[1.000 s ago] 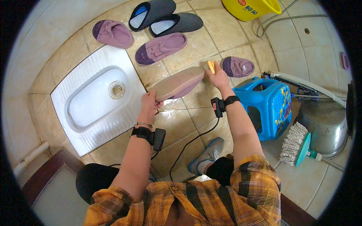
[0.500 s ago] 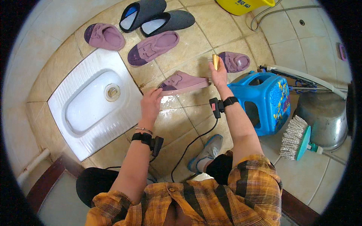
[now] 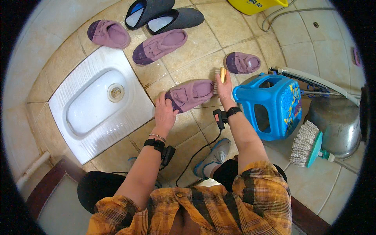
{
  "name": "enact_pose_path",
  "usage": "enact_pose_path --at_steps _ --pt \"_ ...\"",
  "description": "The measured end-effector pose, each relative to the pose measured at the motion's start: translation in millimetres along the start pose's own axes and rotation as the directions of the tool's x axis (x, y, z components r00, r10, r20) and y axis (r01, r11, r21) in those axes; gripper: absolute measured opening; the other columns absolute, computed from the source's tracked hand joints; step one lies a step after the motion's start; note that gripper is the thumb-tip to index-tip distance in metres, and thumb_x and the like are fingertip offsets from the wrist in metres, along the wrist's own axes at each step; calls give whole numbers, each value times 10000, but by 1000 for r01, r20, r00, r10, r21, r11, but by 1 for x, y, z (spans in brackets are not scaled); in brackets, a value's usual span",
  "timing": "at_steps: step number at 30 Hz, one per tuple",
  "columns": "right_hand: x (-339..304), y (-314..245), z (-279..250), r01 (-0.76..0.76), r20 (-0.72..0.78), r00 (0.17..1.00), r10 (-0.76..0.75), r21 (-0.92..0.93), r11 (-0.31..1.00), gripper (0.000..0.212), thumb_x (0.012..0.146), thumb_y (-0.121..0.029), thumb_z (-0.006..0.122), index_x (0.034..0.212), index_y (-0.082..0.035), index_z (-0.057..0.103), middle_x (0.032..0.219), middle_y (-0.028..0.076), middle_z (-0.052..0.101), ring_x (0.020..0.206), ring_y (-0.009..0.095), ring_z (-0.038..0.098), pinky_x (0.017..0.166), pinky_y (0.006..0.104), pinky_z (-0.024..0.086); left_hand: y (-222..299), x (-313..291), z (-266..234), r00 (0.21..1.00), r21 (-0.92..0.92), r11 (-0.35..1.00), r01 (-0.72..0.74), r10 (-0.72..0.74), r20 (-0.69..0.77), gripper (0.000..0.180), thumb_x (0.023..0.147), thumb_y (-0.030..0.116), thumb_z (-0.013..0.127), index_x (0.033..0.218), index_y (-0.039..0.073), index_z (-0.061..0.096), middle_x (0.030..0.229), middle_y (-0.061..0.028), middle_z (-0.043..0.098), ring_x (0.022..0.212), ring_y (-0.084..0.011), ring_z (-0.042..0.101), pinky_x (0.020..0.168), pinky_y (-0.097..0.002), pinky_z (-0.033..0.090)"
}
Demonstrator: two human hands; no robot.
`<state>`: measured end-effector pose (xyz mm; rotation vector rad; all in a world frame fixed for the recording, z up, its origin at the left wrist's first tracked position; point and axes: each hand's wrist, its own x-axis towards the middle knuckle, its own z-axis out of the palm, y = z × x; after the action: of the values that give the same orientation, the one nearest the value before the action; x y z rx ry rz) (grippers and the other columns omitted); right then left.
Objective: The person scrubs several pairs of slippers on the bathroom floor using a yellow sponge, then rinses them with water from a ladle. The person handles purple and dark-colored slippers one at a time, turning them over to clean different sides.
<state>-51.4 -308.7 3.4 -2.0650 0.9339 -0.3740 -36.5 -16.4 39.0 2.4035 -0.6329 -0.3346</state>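
Observation:
A purple slipper [image 3: 192,93] lies upright on the wet tiled floor in front of me. My left hand [image 3: 165,112] rests on its toe end and holds it down. My right hand [image 3: 224,88] grips a small wooden scrub brush [image 3: 221,75] whose bristles touch the slipper's heel end. Both wrists wear black bands with a cable running back toward me.
A white squat toilet pan [image 3: 94,100] lies left. Three more purple slippers [image 3: 158,46] [image 3: 108,33] [image 3: 242,62] and two grey slippers [image 3: 166,15] lie beyond. A blue detergent jug [image 3: 272,105], metal basin [image 3: 337,123], teal brush [image 3: 309,145] and yellow container [image 3: 262,4] stand right.
The slipper was tilted with its sole up; it now lies flat, opening up. My left hand shifted to its toe and my right hand brought the brush to its heel.

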Motion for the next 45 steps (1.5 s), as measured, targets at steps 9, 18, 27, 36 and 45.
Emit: enact_pose_path --at_steps 9,18,27,36,45 --pt "-53 -51 -24 631 605 744 -285 -494 598 765 755 -316 720 1449 -271 400 1042 219 563 932 388 603 763 469 534 11 -3 5 996 157 984 86 -82 -32 738 632 320 821 1288 129 541 1445 -12 403 1283 -306 384 1020 -511 334" --pt "-26 -74 -38 572 518 805 -288 -552 607 736 777 -356 713 1428 -166 425 1009 215 596 899 371 611 767 477 525 4 0 12 993 100 992 76 -67 -94 740 633 350 817 1292 151 546 1430 18 422 1257 -296 395 1022 -547 304" --pt "24 -49 -71 381 406 914 -16 -842 381 733 786 -382 705 1435 -205 412 998 191 589 912 353 610 715 474 536 3 -2 10 993 152 984 90 -76 -94 731 601 334 835 1256 150 567 1409 40 441 1221 -295 412 1013 -482 322" --pt "-54 -65 20 754 730 598 -330 -373 540 678 780 -359 707 1399 -217 471 1074 200 598 968 362 617 808 453 525 2 -2 8 993 130 988 90 -79 -84 702 630 356 817 1254 146 576 1413 40 436 1199 -299 418 985 -491 332" --pt "-43 -87 1 574 490 814 -312 -594 565 728 786 -386 696 1429 -173 431 940 198 602 831 360 621 683 467 527 3 -2 10 992 106 990 94 -84 -94 744 626 331 824 1292 167 537 1419 51 427 1193 -294 429 995 -487 332"
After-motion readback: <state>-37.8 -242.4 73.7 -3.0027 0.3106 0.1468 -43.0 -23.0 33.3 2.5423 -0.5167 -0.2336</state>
